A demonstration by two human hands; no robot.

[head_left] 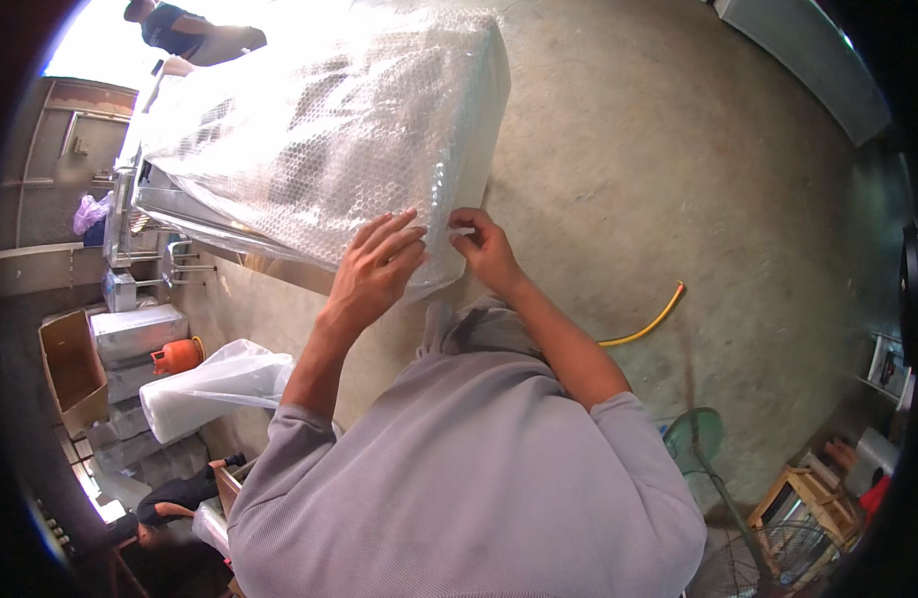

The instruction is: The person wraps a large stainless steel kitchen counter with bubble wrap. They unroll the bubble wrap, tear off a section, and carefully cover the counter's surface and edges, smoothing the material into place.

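Observation:
Clear bubble wrap point(349, 130) covers a large box-shaped object with a metallic edge point(195, 207) showing on its left side. The wrapped thing's near right corner lies in front of me. My left hand point(377, 267) rests on the wrap near that corner, its fingers stretched out and apart. Just right of it, my right hand point(489, 251) has its fingers curled and thumb pinched at the wrap's edge. What exactly lies between those fingertips is too small to see.
A yellow hose point(648, 327) lies on the concrete floor point(628, 179) at right. Left are a plastic-wrapped roll point(185, 399), an orange gas cylinder point(177, 356) and a cardboard box point(72, 364). A person point(195, 32) stands beyond the wrapped object; another point(180, 498) is lower left. A green-based stand fan point(694, 439) stands lower right.

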